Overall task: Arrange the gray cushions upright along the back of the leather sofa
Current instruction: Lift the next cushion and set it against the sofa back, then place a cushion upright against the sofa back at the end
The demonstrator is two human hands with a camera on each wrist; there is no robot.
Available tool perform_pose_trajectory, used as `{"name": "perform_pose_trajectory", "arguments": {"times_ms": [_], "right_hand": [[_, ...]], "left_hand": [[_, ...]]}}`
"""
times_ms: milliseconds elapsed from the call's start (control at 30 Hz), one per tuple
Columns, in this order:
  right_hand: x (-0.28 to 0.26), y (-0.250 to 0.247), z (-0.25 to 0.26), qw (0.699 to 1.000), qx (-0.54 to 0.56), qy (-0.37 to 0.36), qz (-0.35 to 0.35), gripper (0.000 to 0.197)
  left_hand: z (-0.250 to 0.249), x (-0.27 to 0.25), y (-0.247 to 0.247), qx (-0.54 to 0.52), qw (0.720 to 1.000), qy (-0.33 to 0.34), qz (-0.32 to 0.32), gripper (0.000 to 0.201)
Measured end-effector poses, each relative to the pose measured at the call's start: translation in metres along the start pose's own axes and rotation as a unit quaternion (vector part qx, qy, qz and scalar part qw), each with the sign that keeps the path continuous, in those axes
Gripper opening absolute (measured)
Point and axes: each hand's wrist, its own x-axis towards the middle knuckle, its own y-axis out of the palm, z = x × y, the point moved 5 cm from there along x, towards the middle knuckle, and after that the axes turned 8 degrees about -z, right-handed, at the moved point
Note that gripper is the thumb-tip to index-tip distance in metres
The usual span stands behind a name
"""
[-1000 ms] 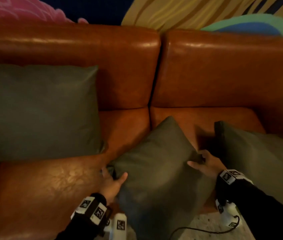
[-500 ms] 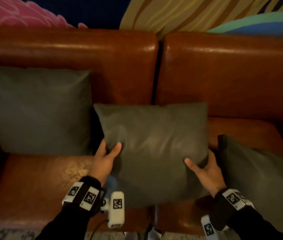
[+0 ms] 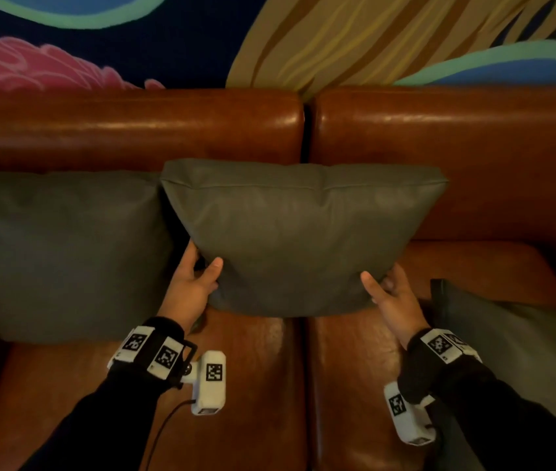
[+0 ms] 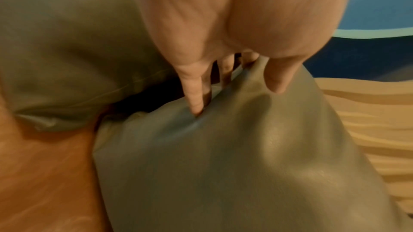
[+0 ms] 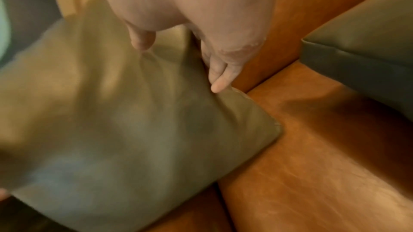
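Observation:
A gray cushion (image 3: 300, 232) stands upright against the brown leather sofa's backrest (image 3: 439, 137), over the seam between the two back pads. My left hand (image 3: 195, 277) grips its lower left corner, thumb in front, fingers behind; the left wrist view shows the same cushion (image 4: 234, 156) pinched in my left hand (image 4: 232, 83). My right hand (image 3: 388, 290) grips the lower right corner, and in the right wrist view my right hand (image 5: 178, 64) pinches that cushion (image 5: 125, 129). A second gray cushion (image 3: 59, 253) stands upright at the left. A third gray cushion (image 3: 514, 351) lies tilted at the right.
A painted mural wall (image 3: 269, 35) rises behind the sofa. Bare leather seat (image 3: 269, 385) stretches in front of the cushions. The third cushion (image 5: 368, 41) sits close beside my right hand.
Both hands lifted the middle cushion off the seat, turned it upright and carried it back against the backrest beside the left cushion. My head has moved closer and higher.

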Motion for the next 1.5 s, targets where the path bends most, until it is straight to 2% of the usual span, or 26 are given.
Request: {"name": "perform_pose_trajectory", "arguments": {"times_ms": [100, 200, 300, 400, 467, 533, 633, 733, 833, 867, 900, 933, 967, 1033, 1100, 1167, 1233, 1300, 1367, 1400, 1500], "right_hand": [[0.002, -0.003, -0.001, 1.000, -0.002, -0.002, -0.012, 0.085], [0.001, 0.001, -0.008, 0.999, -0.006, 0.027, 0.026, 0.091], [0.003, 0.000, -0.016, 0.998, -0.011, 0.053, 0.035, 0.093], [-0.005, -0.014, -0.018, 0.997, -0.035, 0.067, 0.027, 0.080], [-0.018, -0.029, -0.023, 0.994, -0.067, 0.070, 0.043, 0.072], [-0.027, -0.053, -0.035, 0.992, -0.090, 0.068, 0.049, 0.064], [-0.040, -0.103, -0.059, 0.990, -0.111, 0.074, 0.033, 0.049], [-0.047, -0.167, -0.085, 0.987, -0.144, 0.068, -0.002, 0.018], [-0.043, -0.246, -0.109, 0.979, -0.187, 0.053, -0.070, 0.023], [-0.041, -0.275, -0.115, 0.971, -0.213, 0.052, -0.097, 0.015], [-0.040, -0.303, -0.121, 0.963, -0.238, 0.054, -0.119, 0.016], [-0.037, -0.333, -0.129, 0.956, -0.249, 0.067, -0.144, 0.031], [-0.034, -0.362, -0.137, 0.954, -0.236, 0.084, -0.167, 0.044], [-0.023, -0.412, -0.157, 0.949, -0.210, 0.129, -0.195, 0.063], [-0.008, -0.445, -0.183, 0.944, -0.190, 0.192, -0.190, 0.079], [0.005, -0.461, -0.206, 0.939, -0.171, 0.249, -0.164, 0.088], [0.016, -0.463, -0.219, 0.946, -0.133, 0.264, -0.135, 0.094], [0.026, -0.460, -0.223, 0.954, -0.090, 0.262, -0.118, 0.100], [0.035, -0.455, -0.218, 0.959, -0.069, 0.255, -0.103, 0.105], [0.039, -0.452, -0.211, 0.962, -0.071, 0.245, -0.095, 0.106], [0.050, -0.444, -0.168, 0.974, -0.090, 0.189, -0.084, 0.104]], "left_hand": [[0.003, 0.003, -0.001, 0.019, 0.999, 0.026, 0.004, 0.069], [0.012, 0.006, 0.000, 0.035, 0.999, 0.007, 0.014, 0.075], [0.014, 0.005, -0.002, 0.068, 0.997, 0.003, -0.033, 0.074], [0.022, -0.005, -0.014, 0.108, 0.984, 0.010, -0.139, 0.056], [0.030, -0.016, -0.008, 0.124, 0.981, -0.003, -0.148, 0.030], [0.041, -0.033, 0.015, 0.146, 0.984, -0.031, -0.097, 0.010], [0.061, -0.060, 0.066, 0.184, 0.981, -0.059, -0.011, 0.022], [0.081, -0.089, 0.132, 0.231, 0.965, -0.090, 0.084, 0.019], [0.104, -0.124, 0.207, 0.266, 0.942, -0.127, 0.162, 0.014], [0.112, -0.135, 0.232, 0.268, 0.938, -0.135, 0.173, 0.013], [0.119, -0.147, 0.256, 0.273, 0.935, -0.143, 0.176, 0.011], [0.124, -0.160, 0.280, 0.270, 0.933, -0.159, 0.177, 0.004], [0.130, -0.174, 0.302, 0.261, 0.932, -0.181, 0.178, 0.014], [0.142, -0.195, 0.344, 0.236, 0.930, -0.212, 0.188, 0.052], [0.155, -0.206, 0.376, 0.201, 0.935, -0.216, 0.195, 0.086], [0.186, -0.205, 0.392, 0.134, 0.944, -0.254, 0.164, 0.095], [0.204, -0.206, 0.402, 0.066, 0.943, -0.298, 0.134, 0.097], [0.191, -0.212, 0.416, 0.021, 0.943, -0.316, 0.100, 0.097], [0.177, -0.217, 0.427, 0.014, 0.942, -0.324, 0.080, 0.100], [0.169, -0.220, 0.431, 0.015, 0.943, -0.323, 0.073, 0.096], [0.138, -0.217, 0.440, 0.013, 0.954, -0.292, 0.068, 0.047]]}}
